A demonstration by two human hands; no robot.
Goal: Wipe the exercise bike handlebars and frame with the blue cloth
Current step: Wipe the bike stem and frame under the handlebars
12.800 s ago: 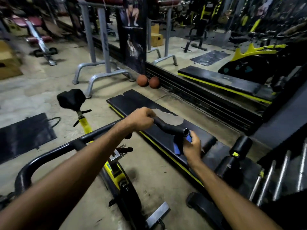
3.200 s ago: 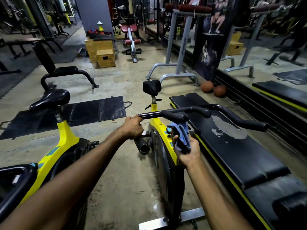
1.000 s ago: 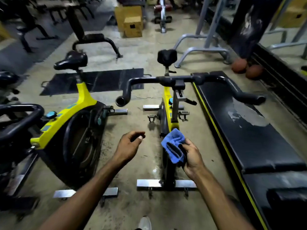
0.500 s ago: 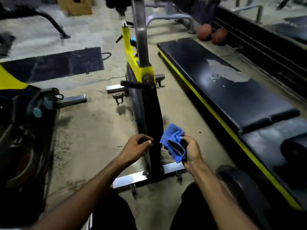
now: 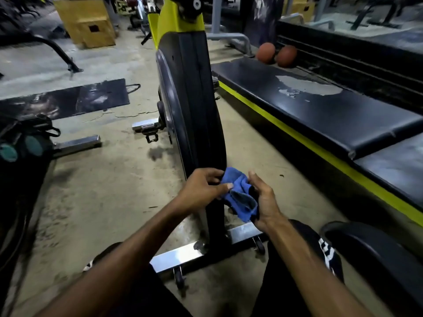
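Note:
The exercise bike (image 5: pixel 190 92) stands right in front of me, its black flywheel cover rising to a yellow frame at the top; the handlebars are out of view. The blue cloth (image 5: pixel 239 195) is bunched low in front of the flywheel's base. My right hand (image 5: pixel 263 200) holds the cloth in its palm with fingers curled round it. My left hand (image 5: pixel 202 191) pinches the cloth's upper left edge between thumb and fingers. Both hands hover just in front of the bike's lower frame, above its steel foot bar (image 5: pixel 183 255).
A long black bench with a yellow stripe (image 5: pixel 320 115) runs along the right. A second bike (image 5: pixel 20 152) stands at the left. Two orange balls (image 5: pixel 277 54), a black floor mat (image 5: pixel 68 99) and a wooden box (image 5: pixel 87 21) lie further back. My knees are at the bottom.
I have dropped down closer to the bike's base. My left hand, empty before, has reached across and taken hold of the cloth held by my right hand.

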